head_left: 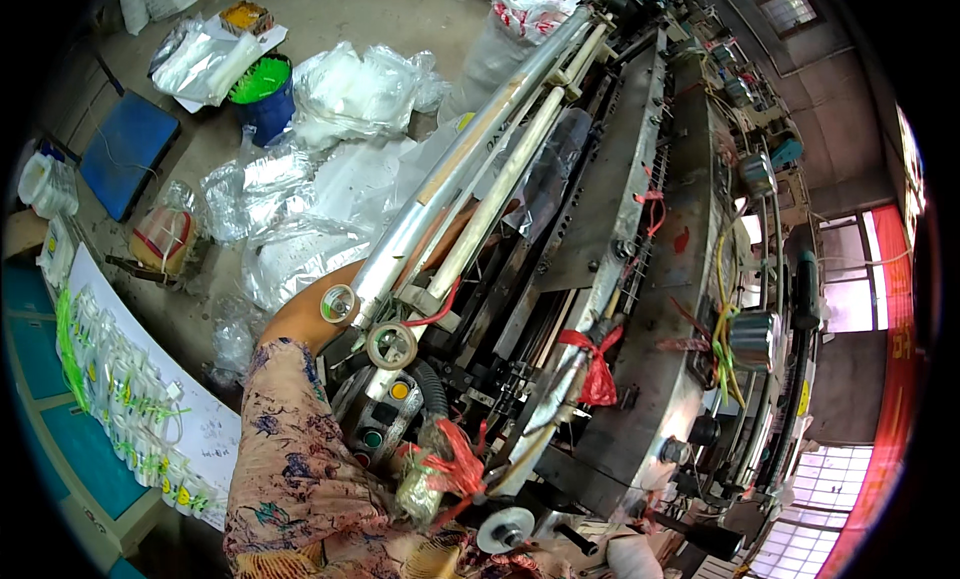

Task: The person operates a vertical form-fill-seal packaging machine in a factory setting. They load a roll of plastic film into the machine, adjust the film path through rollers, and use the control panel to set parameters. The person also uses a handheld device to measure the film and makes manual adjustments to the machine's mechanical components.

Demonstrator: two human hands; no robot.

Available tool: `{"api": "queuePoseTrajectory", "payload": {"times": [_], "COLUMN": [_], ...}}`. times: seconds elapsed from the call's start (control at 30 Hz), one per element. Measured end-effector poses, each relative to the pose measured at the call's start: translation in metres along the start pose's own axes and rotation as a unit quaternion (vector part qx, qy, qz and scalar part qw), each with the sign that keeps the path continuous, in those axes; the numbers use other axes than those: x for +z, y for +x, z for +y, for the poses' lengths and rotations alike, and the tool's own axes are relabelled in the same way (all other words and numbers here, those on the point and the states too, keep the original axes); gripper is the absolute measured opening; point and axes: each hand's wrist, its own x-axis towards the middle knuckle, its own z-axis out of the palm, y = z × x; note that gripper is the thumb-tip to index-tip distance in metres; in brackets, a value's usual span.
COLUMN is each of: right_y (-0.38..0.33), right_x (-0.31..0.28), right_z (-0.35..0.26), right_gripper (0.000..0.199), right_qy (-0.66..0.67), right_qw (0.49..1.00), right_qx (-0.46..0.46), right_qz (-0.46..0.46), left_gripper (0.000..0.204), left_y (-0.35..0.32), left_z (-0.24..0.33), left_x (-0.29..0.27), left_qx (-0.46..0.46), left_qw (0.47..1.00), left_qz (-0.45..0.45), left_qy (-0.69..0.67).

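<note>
My left arm, in a patterned sleeve (285, 429), reaches under a long silver tube (470, 159) on a machine. Most of my left hand (488, 224) is hidden behind the tube and a pale roller (500, 194). What shows of it is beside a sheet of clear plastic film (552, 169) inside the machine; whether the fingers grip the film cannot be made out. My right hand does not show.
Machine parts nearby include a control box with coloured buttons (385, 419) and red ties (592, 367). Clear plastic bags (350, 94) lie heaped on the floor. A blue bucket (265, 109), a blue platform (130, 154) and a white board (190, 399) with small packs stand left.
</note>
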Motion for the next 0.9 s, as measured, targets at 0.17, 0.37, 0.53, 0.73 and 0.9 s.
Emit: {"api": "queuePoseTrajectory", "payload": {"times": [0.17, 0.37, 0.53, 0.73, 0.9], "right_y": [-0.007, -0.018, -0.021, -0.019, -0.019], "right_x": [-0.009, -0.010, -0.008, -0.017, -0.012], "right_z": [-0.003, -0.001, 0.000, 0.005, -0.003], "right_gripper": [0.033, 0.032, 0.032, 0.032, 0.032], "right_qy": [-0.017, -0.017, -0.016, -0.014, -0.017], "right_qw": [1.000, 0.999, 0.999, 0.999, 0.999], "right_qx": [0.017, 0.029, 0.034, 0.033, 0.037], "right_qz": [0.009, 0.017, 0.023, 0.023, 0.023], "left_gripper": [0.066, 0.061, 0.056, 0.051, 0.046], "left_y": [0.063, 0.101, 0.122, 0.141, 0.160], "left_z": [-0.083, -0.097, -0.078, -0.053, -0.032], "left_x": [0.034, 0.045, 0.050, 0.056, 0.061], "left_qx": [0.025, 0.047, 0.082, 0.118, 0.152], "left_qw": [0.999, 0.998, 0.995, 0.989, 0.982], "left_qz": [0.002, 0.043, 0.063, 0.086, 0.106], "left_qy": [0.039, 0.017, 0.001, -0.009, -0.019]}}
